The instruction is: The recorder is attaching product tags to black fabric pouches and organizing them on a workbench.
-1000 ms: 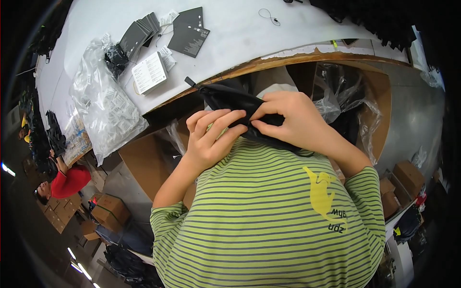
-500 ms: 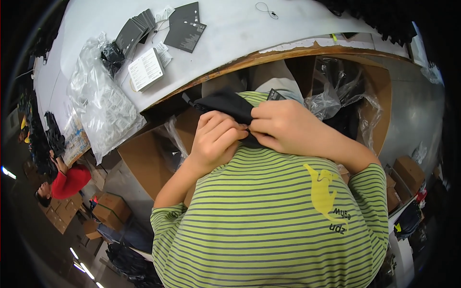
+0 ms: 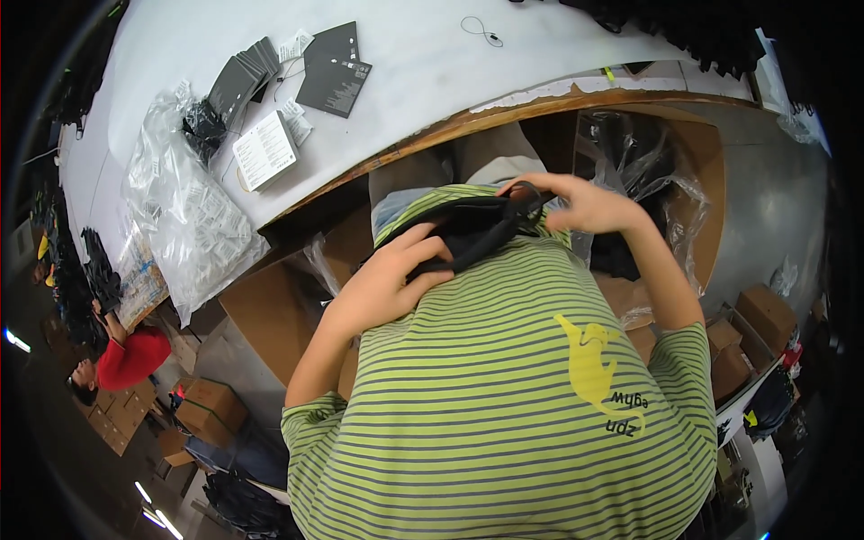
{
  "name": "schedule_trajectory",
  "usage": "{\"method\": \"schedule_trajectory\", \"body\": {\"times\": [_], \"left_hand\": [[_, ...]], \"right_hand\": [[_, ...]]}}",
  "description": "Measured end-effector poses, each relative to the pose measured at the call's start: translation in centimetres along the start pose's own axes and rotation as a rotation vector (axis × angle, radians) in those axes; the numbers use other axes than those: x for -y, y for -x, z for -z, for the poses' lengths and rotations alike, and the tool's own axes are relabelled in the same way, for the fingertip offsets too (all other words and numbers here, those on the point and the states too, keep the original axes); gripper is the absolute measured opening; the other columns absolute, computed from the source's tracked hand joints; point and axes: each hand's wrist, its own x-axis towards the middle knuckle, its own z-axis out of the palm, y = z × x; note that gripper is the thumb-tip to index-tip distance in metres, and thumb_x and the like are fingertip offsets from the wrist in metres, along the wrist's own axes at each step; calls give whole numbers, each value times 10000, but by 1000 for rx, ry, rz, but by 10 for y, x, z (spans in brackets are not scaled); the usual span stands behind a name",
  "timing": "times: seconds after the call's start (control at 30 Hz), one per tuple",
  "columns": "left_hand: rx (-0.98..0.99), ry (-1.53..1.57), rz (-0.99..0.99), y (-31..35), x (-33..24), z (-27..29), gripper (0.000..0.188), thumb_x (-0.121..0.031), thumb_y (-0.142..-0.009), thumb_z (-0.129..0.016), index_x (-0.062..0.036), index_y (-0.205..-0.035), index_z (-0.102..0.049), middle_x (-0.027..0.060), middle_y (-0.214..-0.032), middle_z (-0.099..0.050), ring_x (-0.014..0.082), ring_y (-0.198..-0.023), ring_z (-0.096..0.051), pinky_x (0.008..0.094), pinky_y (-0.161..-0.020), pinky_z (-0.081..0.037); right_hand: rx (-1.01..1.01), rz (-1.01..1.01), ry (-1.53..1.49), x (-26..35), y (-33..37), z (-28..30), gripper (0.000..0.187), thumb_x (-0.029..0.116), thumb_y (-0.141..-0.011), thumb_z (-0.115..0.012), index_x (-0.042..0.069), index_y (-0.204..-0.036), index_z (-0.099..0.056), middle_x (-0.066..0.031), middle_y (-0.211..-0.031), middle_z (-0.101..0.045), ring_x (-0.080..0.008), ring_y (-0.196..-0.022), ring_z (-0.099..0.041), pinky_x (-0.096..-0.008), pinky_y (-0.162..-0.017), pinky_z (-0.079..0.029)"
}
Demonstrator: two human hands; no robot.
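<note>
A black fabric piece (image 3: pixel 470 238) with a gaping fold and a thin strap loop at its right end lies across my lap, against my striped shirt. My left hand (image 3: pixel 385 277) grips its left part, with fingers reaching over the near edge and into the fold. At the other end my right hand (image 3: pixel 580 205), a little blurred, holds the strap loop (image 3: pixel 525 202) between bent fingers. The kind of fabric article is unclear from what shows.
On the white table (image 3: pixel 414 81) lie dark grey cards (image 3: pixel 333 76), a white box (image 3: pixel 265 151), a clear bag of small labels (image 3: pixel 189 202) and a thin cord (image 3: pixel 481 33). Cartons with plastic liners (image 3: pixel 697 193) flank my legs. A person in red (image 3: pixel 133 357) works at far left.
My hands have moved apart, the right one outward to the right with the strap. The black fabric is now spread, its fold gaping. The dark tag seen before no longer shows.
</note>
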Motion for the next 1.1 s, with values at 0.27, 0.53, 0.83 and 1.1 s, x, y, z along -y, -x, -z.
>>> {"method": "schedule_trajectory", "body": {"times": [0.27,0.53,0.83,1.1], "left_hand": [[-260,107,199,6,36,7,243,-151,-861,-630,22,-1014,-555,144,-879,-638,182,-740,-579,280,-704,-448],[-294,93,233,15,37,14,257,-200,-872,-622,-6,-1032,-569,153,-732,-627,172,-529,-508,282,-553,-422],[-108,108,205,10,-3,17,200,-196,-868,-617,-27,-961,-570,173,-629,-537,242,-483,-494,313,-489,-395],[-146,-70,92,8,-7,17,198,-136,-819,-663,4,-942,-596,156,-768,-616,294,-658,-591,318,-579,-452]], "right_hand": [[-427,-141,195,-16,-1,-14,396,149,-722,-759,-16,-1040,-591,-80,-933,-651,-155,-833,-602,-294,-765,-471],[-274,64,-859,18,27,33,290,120,-840,-664,48,-1094,-543,-53,-716,-638,-63,-565,-570,-186,-462,-410],[-830,93,-1485,55,-55,1,234,276,-877,-640,47,-842,-610,-23,-609,-511,-136,-563,-462,-253,-500,-369],[-991,362,-983,47,-91,0,308,248,-892,-642,137,-637,-510,100,-461,-345,-14,-380,-270,-181,-410,-176]]}}
